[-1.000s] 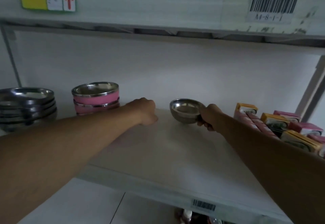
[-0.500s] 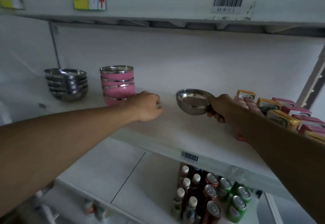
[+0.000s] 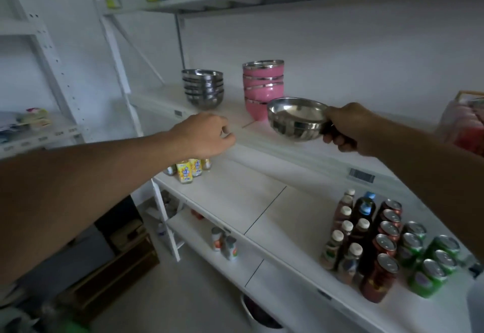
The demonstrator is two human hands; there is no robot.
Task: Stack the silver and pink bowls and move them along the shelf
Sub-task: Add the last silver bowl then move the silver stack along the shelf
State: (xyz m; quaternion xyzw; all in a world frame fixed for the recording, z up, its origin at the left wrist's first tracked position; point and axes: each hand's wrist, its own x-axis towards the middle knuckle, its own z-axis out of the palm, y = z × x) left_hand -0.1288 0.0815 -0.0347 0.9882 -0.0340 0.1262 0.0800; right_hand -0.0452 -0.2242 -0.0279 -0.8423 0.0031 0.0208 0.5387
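My right hand (image 3: 351, 128) grips a single silver bowl (image 3: 296, 119) by its right rim and holds it in the air just above the front of the white shelf (image 3: 301, 154). Behind the bowl stands a stack of pink bowls (image 3: 263, 86) with steel rims, its lower right part hidden by the held bowl. Left of that sits a stack of silver bowls (image 3: 203, 88). My left hand (image 3: 207, 135) is curled into a loose fist at the shelf's front edge, holding nothing.
Pink and yellow cartons (image 3: 463, 120) fill the shelf's right end. The shelf below carries bottles and cans (image 3: 385, 241) on the right and small yellow bottles (image 3: 187, 169) on the left. A white upright post (image 3: 117, 52) stands left of the bowls.
The view has pulled back and swung left, revealing lower shelves. My right hand has carried the silver bowl leftward, now in front of the pink stack. My left hand drew back to the shelf's edge.
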